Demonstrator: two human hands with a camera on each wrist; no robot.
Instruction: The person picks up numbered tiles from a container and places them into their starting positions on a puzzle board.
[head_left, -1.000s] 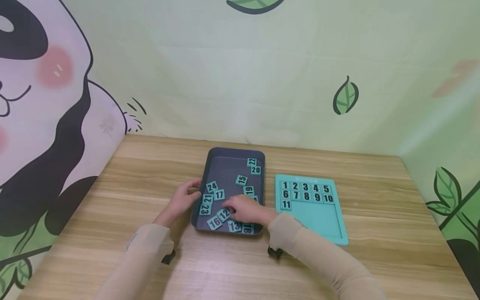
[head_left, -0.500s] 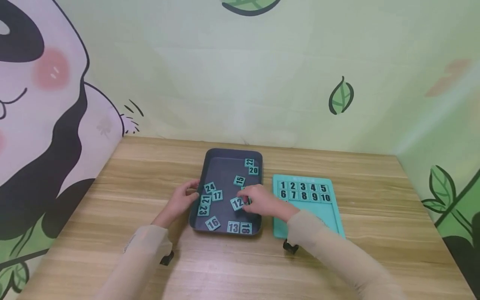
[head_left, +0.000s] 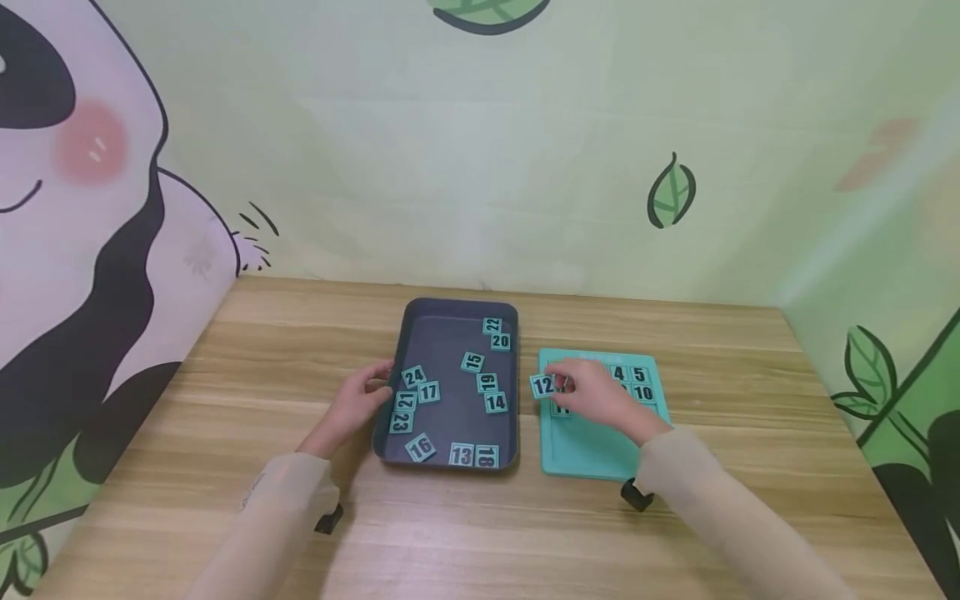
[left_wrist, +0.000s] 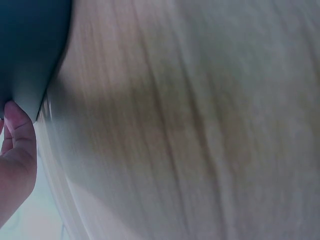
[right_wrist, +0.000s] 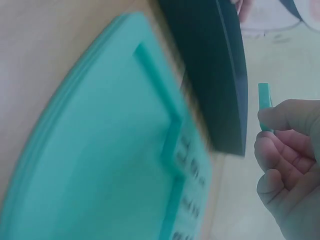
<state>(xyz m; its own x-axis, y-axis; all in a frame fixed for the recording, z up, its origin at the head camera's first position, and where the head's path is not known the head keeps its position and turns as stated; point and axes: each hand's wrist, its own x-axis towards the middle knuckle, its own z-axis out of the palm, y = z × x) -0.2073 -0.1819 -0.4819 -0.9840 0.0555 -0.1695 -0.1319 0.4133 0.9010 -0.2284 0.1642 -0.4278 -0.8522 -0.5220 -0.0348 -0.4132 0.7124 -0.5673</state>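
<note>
My right hand (head_left: 592, 390) pinches a teal number tile marked 12 (head_left: 542, 386) between thumb and fingers. The tile is held up over the left edge of the teal number board (head_left: 592, 450); in the right wrist view the tile (right_wrist: 264, 102) shows edge-on. Tiles 4, 5, 10 and others sit in the board's upper rows, partly hidden by that hand. My left hand (head_left: 351, 408) holds the left rim of the dark tray (head_left: 450, 333), its thumb against the tray's wall in the left wrist view.
Several loose tiles lie in the tray, among them 14 (head_left: 495, 402), 13 (head_left: 462, 454), 16 (head_left: 421, 448) and 24 (head_left: 413, 377). Tray and board lie side by side on a wooden table (head_left: 465, 533), a narrow gap between them. Behind stands a printed wall (head_left: 420, 183).
My right hand has lifted tile 12 from the tray and carried it right, to the board. Tile 14 has come into sight. The left hand stays at the tray's rim.
</note>
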